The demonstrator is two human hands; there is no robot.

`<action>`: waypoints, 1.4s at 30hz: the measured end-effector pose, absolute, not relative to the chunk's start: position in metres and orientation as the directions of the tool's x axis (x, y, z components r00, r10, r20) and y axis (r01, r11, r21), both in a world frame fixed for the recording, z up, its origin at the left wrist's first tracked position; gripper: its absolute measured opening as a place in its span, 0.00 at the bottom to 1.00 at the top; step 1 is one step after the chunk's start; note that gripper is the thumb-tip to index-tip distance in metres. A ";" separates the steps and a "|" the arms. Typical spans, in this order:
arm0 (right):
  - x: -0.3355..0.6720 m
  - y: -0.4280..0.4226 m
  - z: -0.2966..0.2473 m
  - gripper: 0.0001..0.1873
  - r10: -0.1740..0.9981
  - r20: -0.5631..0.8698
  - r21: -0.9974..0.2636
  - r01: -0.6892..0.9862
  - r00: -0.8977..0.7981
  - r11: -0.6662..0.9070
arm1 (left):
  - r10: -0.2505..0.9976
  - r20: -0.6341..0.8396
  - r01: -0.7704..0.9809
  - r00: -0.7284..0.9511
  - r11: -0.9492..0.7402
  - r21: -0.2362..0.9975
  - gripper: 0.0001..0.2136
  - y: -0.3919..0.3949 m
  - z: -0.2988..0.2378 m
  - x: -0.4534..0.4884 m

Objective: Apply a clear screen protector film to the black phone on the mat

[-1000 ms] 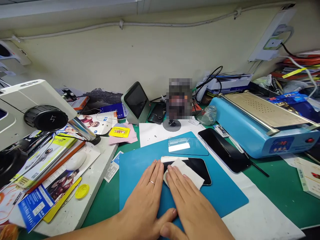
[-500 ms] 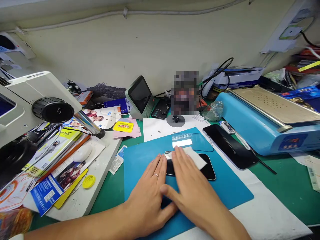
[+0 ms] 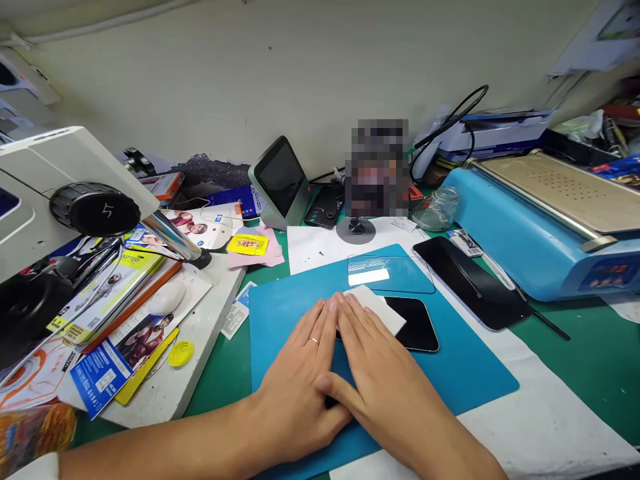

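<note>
A black phone (image 3: pixel 417 323) lies screen up on a blue mat (image 3: pixel 465 373). My right hand (image 3: pixel 385 373) lies flat with its fingers stretched out, pressing a white wipe (image 3: pixel 383 310) onto the phone's left end. My left hand (image 3: pixel 295 380), a ring on one finger, rests flat beside it on the mat, fingertips at the phone's left edge. A clear glass protector (image 3: pixel 390 275) lies on the mat just behind the phone.
A second black phone (image 3: pixel 470 280) lies to the right, by a blue heating machine (image 3: pixel 550 227). A microscope (image 3: pixel 60 193) and stacked packets (image 3: pixel 105 307) fill the left. A small screen device (image 3: pixel 280 183), a glass jar (image 3: pixel 439 210) and cables stand at the back.
My right hand has slid the wipe back and forth over the phone's left end. The left hand stayed at the phone's edge. The view has tilted down slightly.
</note>
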State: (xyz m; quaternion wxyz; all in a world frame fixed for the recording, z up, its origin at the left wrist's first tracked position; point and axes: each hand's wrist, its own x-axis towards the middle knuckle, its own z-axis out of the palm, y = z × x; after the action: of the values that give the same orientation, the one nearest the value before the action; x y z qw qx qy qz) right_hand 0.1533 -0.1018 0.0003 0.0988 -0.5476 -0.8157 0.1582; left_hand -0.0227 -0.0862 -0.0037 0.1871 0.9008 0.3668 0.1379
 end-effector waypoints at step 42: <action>0.129 -0.120 -0.014 0.55 0.917 0.135 -0.226 0.889 -0.375 0.397 | 0.667 0.100 0.572 0.739 -0.698 0.431 0.58 -0.081 -0.016 -0.025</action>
State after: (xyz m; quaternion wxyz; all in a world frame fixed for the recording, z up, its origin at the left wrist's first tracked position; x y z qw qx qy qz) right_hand 0.1288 -0.1202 -0.0145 0.1196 -0.5459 -0.8273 0.0574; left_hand -0.0247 -0.0811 -0.0159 0.1896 0.9129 0.3392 0.1250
